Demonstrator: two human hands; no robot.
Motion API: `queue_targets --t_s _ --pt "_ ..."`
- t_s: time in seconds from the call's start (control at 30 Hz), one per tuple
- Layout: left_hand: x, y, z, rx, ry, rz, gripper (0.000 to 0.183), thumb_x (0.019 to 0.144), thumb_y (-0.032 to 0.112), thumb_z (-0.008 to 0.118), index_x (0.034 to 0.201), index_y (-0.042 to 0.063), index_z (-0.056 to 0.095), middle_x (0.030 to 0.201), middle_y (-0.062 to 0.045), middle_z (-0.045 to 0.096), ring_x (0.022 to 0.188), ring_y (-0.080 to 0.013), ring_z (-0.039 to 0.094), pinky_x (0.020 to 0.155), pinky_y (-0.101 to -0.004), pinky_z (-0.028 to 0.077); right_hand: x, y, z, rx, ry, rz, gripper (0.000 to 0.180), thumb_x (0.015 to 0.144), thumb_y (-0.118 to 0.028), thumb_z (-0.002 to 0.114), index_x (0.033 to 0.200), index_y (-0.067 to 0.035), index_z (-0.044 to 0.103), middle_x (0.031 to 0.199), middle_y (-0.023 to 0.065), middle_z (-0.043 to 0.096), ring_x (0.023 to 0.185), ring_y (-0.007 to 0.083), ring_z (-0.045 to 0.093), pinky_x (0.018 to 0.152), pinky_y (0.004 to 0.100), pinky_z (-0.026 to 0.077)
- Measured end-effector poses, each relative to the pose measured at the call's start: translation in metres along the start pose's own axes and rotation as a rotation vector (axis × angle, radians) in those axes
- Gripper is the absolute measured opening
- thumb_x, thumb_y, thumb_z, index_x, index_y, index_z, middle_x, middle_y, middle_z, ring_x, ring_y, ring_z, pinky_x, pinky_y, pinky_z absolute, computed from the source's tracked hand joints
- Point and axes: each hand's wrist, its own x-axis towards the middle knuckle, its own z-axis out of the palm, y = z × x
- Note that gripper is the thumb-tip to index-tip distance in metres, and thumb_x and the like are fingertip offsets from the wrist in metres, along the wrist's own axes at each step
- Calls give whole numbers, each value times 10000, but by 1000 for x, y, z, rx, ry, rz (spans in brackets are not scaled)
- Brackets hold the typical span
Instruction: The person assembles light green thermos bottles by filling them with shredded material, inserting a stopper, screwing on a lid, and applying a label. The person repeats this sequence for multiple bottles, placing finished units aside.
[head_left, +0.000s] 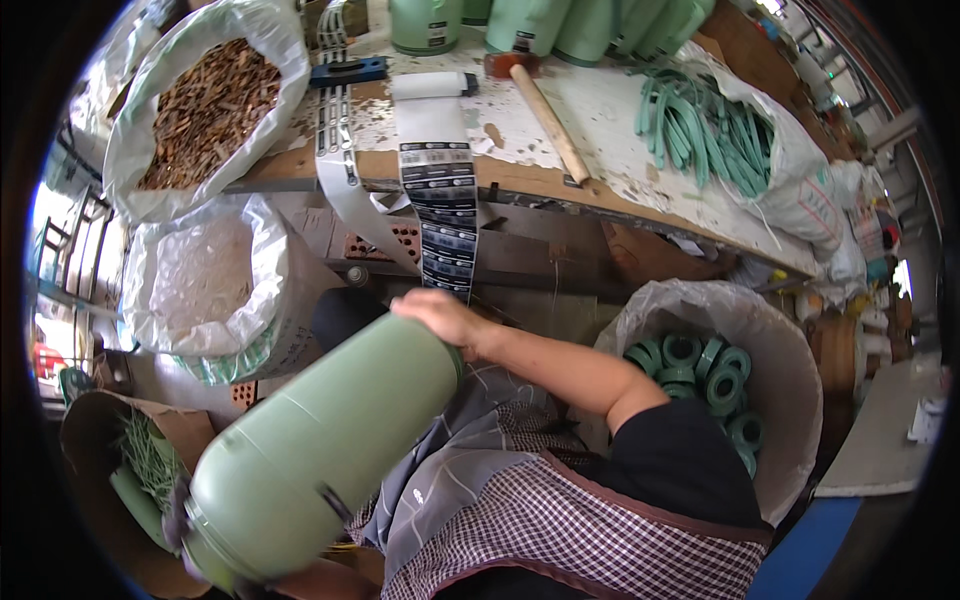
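Note:
A large pale green plastic vacuum-flask shell (322, 435) lies tilted across my lap, its narrower, stepped end at the lower left. My right hand (442, 319) is bare and grips the upper right end, its fingers over the flat rim. At the other end my left hand (177, 517), in a dark glove, holds the stepped collar; much of it is hidden behind the shell and blurred. A dark slot-like mark (334, 502) shows on the shell's side. Beneath it are a grey cloth (450, 472) and a checked apron (540, 517).
On the worn bench (517, 169) are a mallet (551, 124), label strips (439, 195), green shells (525, 26) and a sack of green straps (795, 172). A sack of brown chips (217, 112) stands left. Green rings (724, 386) fill a lined bin (787, 420) at right; a carton (180, 435) stands lower left.

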Motion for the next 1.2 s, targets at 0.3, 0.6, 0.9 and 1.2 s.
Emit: queue_targets --t_s 0.3,0.6,0.9,1.2 --pt "81 23 3 -241 -371 181 392 745 372 708 908 89 493 1005 -163 668 912 -350 677 857 -532 535 -47 -179 -236 -1110 1358 -600 191 931 -258 679 929 -69 710 865 97 736 718 202 682 660 379 531" --pt "102 31 76 -613 -1088 219 354 558 231 862 658 110 545 945 -130 704 887 -354 703 819 -520 556 -96 -225 -411 -607 1145 3 192 786 -166 798 781 -57 639 615 13 536 441 131 402 389 347 265" --pt "120 31 48 -441 -637 -415 343 762 215 750 998 -17 659 1182 -265 637 1070 -330 636 925 -424 495 -72 -232 -288 -1063 1282 -908 189 856 -225 779 851 -46 716 719 17 689 587 111 584 550 291 440" --pt "141 15 152 -41 -511 -156 523 817 -87 565 1326 32 549 995 -130 654 905 -247 643 829 -346 525 10 -142 151 -611 96 -1231 226 851 -194 785 971 -14 719 1066 127 638 977 203 575 820 362 464"
